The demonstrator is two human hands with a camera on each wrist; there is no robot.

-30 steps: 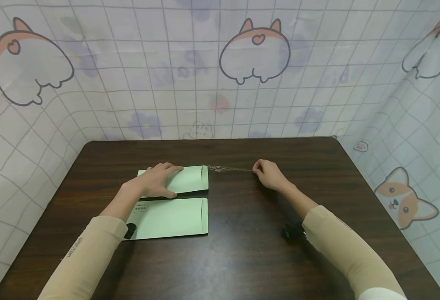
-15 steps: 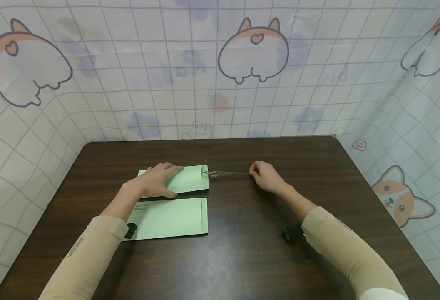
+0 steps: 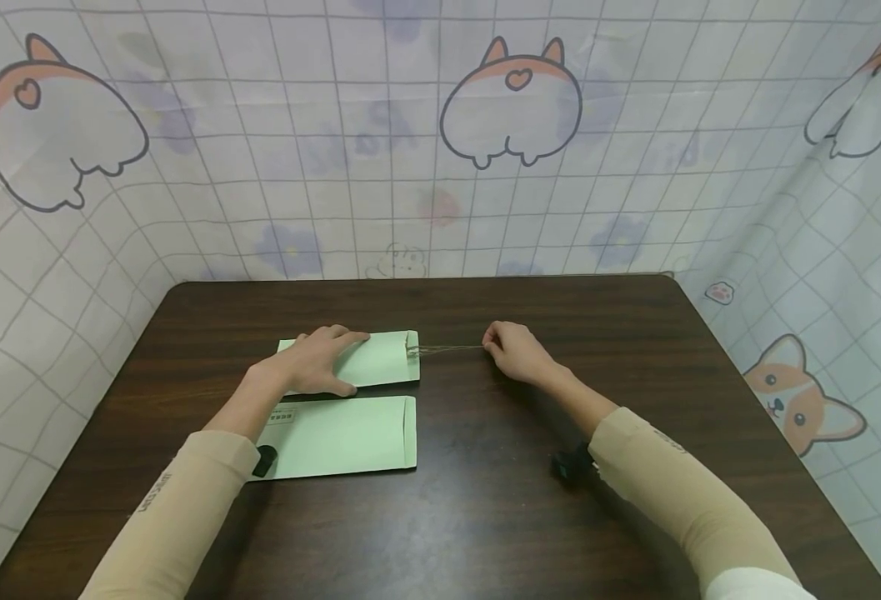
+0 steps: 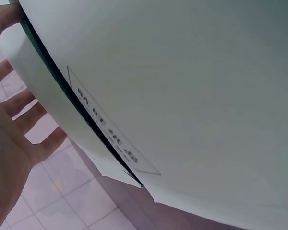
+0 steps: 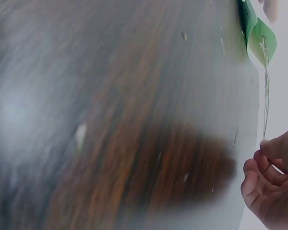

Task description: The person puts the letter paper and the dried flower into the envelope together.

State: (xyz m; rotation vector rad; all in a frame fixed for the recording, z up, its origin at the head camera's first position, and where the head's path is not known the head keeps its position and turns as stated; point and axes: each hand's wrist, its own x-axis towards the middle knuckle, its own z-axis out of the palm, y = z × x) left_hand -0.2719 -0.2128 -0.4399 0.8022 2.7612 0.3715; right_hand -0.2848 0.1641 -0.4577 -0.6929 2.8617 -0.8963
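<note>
My left hand (image 3: 308,362) rests with spread, fairly straight fingers on the far pale green envelope (image 3: 383,358). Thumb and fingertips of my right hand (image 3: 515,352) pinch the thin stems of a dried grass sprig (image 3: 451,347). Its seed head lies at the envelope's right end, partly inside the mouth. In the right wrist view that envelope mouth (image 5: 254,43) gapes, with the sprig (image 5: 267,96) running into it from my right hand (image 5: 273,182). The left wrist view has my left hand (image 4: 9,153) along an envelope's edge; a printed label (image 4: 108,127) shows on the nearer envelope.
A second green envelope (image 3: 342,437) lies flat just in front of the first, its flap end facing right. Both lie on a dark wooden table (image 3: 470,517). A patterned curtain (image 3: 380,167) hangs behind and at both sides. Dark devices sit at both wrists.
The right hand has moved left with the grass sprig. Its seed head, outside the far envelope before, is now partly inside the mouth. The left hand has stayed in place.
</note>
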